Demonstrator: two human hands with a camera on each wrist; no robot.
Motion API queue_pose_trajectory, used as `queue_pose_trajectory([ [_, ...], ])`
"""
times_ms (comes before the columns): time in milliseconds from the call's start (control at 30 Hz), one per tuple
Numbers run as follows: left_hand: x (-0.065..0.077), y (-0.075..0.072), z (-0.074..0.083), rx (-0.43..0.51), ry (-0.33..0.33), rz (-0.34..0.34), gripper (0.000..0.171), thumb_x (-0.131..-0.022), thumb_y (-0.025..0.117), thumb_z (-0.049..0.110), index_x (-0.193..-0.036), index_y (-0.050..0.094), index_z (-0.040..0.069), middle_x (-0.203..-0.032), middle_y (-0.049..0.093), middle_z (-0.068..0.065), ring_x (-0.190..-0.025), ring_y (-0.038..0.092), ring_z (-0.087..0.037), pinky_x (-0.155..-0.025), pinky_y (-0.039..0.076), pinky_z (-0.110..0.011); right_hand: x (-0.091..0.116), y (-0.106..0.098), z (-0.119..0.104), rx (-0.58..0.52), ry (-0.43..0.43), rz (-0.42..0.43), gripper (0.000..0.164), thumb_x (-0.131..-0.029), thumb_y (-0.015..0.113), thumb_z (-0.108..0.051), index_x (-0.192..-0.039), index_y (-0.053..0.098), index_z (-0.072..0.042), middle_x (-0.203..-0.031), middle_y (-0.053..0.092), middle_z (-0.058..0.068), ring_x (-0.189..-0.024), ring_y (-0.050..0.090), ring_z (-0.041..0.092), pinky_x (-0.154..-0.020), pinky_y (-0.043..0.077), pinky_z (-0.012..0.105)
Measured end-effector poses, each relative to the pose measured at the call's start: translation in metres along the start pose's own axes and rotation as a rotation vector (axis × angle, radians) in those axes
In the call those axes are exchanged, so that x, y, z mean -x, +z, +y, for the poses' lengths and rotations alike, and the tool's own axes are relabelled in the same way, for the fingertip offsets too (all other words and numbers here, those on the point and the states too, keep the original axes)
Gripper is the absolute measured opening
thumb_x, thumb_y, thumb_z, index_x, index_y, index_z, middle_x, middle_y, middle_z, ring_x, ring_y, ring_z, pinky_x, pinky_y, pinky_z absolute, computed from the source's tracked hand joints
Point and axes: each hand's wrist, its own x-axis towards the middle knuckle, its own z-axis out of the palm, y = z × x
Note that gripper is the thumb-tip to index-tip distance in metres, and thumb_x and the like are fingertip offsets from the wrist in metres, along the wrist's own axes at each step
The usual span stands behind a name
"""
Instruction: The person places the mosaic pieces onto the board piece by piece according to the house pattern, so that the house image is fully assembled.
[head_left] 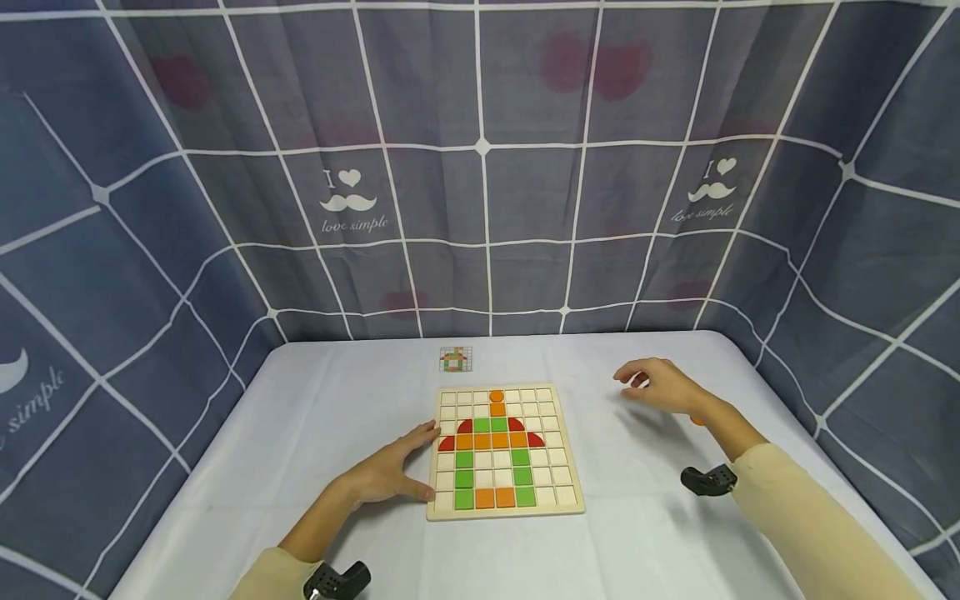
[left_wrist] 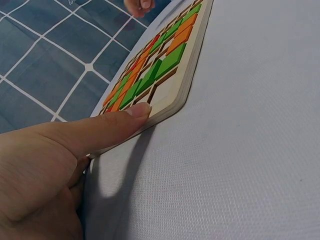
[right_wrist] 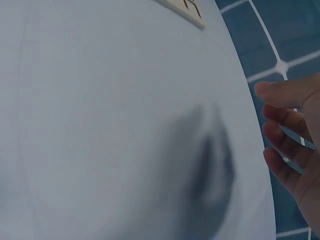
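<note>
A wooden grid board (head_left: 562, 475) lies on the white table, with orange, green and red pieces set in some of its squares. My left hand (head_left: 386, 471) rests against its left side with fingers spread. In the left wrist view, the thumb (left_wrist: 115, 125) lies straight on the rim near a corner. To the right of the board, my right hand (head_left: 663, 385) is in the air above the cloth, fingers loosely bent and nothing between them. An orange piece (head_left: 697, 420) shows beside the right wrist, partly hidden by it.
Behind the board lies a small card (head_left: 456, 359) printed with a coloured grid picture. The table (head_left: 337, 375) has a white cloth. A dark blue checked curtain (head_left: 525, 192) hangs round its back and sides.
</note>
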Motion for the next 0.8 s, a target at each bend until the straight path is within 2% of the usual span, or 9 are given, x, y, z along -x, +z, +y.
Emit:
queue_pose_trajectory([
  [233,0.000,0.000,-0.001,-0.007,0.000,-0.001,0.103,-0.069,0.096,0.023,-0.158,0.045,0.015,-0.170,0.024,-0.004,-0.155,0.012,-0.039,-0.118,0.010,-0.069,0.036,-0.020,0.030,0.025,0.144,0.031,0.028,-0.093,0.076,-0.011,-0.119,0.073,0.000,-0.115,0.072,0.015,-0.098,0.067,0.027,-0.083,0.053,0.043],
  [467,-0.001,0.001,-0.002,-0.008,0.007,-0.002,0.103,-0.069,0.096,0.024,-0.158,0.045,0.015,-0.170,0.025,-0.004,-0.155,0.012,-0.039,-0.118,0.010,-0.069,0.069,-0.027,0.055,-0.005,0.263,0.022,0.032,-0.092,0.078,-0.016,-0.119,0.073,0.000,-0.112,0.071,0.014,-0.101,0.065,0.032,-0.073,0.054,0.036],
  [633,0.000,0.000,-0.002,-0.002,0.012,-0.006,0.103,-0.069,0.096,0.025,-0.159,0.044,0.014,-0.170,0.024,-0.006,-0.155,0.011,-0.040,-0.118,0.010,-0.069,0.089,-0.028,0.070,-0.030,0.299,-0.003,0.036,-0.091,0.080,-0.019,-0.120,0.073,0.001,-0.110,0.071,0.011,-0.098,0.063,0.028,-0.076,0.051,0.035],
  [800,0.000,0.000,-0.003,-0.004,0.013,-0.004,0.104,-0.069,0.095,0.026,-0.159,0.044,0.015,-0.170,0.023,-0.005,-0.155,0.011,-0.040,-0.119,0.009,-0.069,0.098,-0.026,0.080,-0.058,0.313,-0.032,0.038,-0.088,0.081,-0.016,-0.120,0.072,0.003,-0.106,0.068,0.007,-0.093,0.055,0.020,-0.076,0.048,0.028],
])
